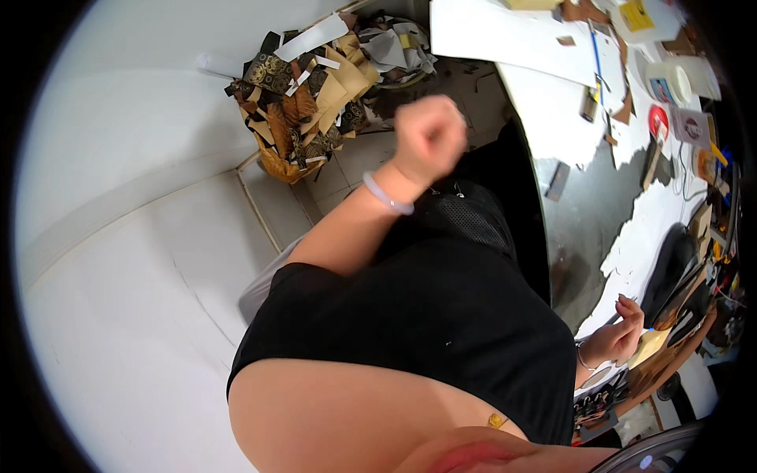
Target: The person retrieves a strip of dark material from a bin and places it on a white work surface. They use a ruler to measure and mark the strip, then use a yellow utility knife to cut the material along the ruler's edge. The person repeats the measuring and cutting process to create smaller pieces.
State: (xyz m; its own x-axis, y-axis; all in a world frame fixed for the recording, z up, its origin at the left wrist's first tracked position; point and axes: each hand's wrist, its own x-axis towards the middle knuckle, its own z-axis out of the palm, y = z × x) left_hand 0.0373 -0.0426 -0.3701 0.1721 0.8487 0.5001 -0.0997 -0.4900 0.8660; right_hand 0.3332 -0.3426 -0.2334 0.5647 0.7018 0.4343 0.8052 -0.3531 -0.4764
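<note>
Curling into a fist, any hold unclear, the left hand (430,138) shows right of a bag (284,169) heaped with scraps (339,83); the right hand (617,337), half-curled, seems empty

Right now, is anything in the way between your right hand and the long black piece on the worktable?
Nothing visible stands between the right hand and the long black piece; the torn white sheet shows beside both.
</note>
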